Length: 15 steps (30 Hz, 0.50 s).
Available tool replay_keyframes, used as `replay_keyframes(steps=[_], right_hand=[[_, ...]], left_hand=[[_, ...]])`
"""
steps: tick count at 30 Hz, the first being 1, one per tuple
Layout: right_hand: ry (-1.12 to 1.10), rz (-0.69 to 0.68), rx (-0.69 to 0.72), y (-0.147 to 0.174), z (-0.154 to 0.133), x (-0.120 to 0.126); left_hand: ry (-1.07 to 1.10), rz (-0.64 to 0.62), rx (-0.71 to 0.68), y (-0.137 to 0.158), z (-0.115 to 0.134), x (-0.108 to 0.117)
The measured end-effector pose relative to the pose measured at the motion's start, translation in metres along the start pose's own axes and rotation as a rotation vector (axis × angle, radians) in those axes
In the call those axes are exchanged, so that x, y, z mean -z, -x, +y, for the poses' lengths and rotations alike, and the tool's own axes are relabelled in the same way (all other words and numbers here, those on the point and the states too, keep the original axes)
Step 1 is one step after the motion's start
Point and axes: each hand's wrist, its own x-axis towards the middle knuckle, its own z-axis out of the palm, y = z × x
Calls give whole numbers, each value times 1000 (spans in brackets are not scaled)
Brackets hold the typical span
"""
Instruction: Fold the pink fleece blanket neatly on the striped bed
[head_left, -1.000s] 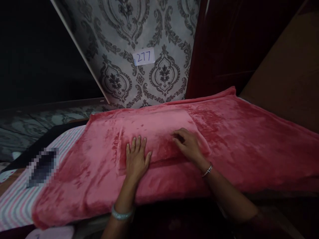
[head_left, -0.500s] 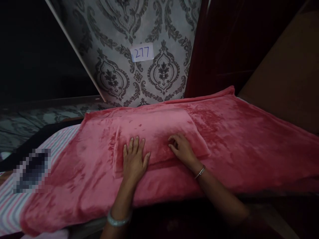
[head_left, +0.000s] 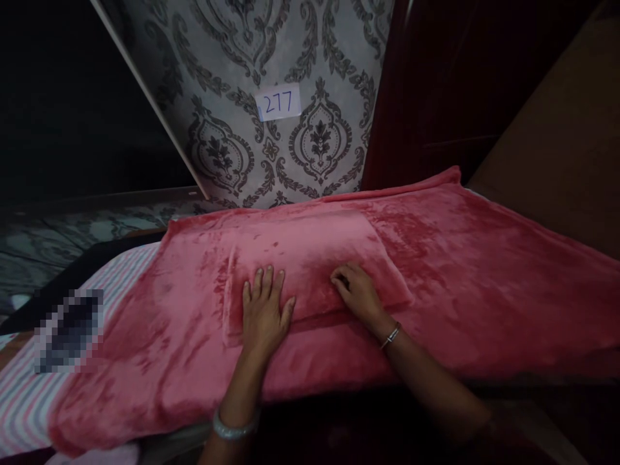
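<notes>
A pink plush, pillow-shaped piece (head_left: 310,239) lies flat on a larger pink plush blanket (head_left: 465,278). Whether it is a pillow or a folded cloth, I cannot tell. My left hand (head_left: 264,316) rests palm down on its near left part, fingers stretched out and slightly spread. Over its near right part is my right hand (head_left: 357,290), thumb and forefinger tips brought together in a pinch. Anything between those fingertips is too small to make out. Small darker marks show in the plush beyond my left hand.
Striped cloth (head_left: 126,268) shows at the left, with a blurred-out dark item (head_left: 70,332) on it. A dark screen-like panel (head_left: 87,103) stands back left. Behind are patterned wallpaper (head_left: 223,155) bearing a paper marked 277 (head_left: 278,102) and a dark red panel (head_left: 436,84).
My right thumb and forefinger have closed together into a pinch. My left hand stays flat on the plush piece. The whole view has shifted slightly.
</notes>
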Motion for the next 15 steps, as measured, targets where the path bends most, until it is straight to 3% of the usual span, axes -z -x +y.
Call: replay_keyframes(steps=[9, 15], right_hand=[[-390, 68, -244, -5, 0, 5], [-538, 214, -255, 8, -12, 38]], left_hand=[[-5, 23, -15, 0, -1, -1], [-5, 2, -6, 0, -1, 0]])
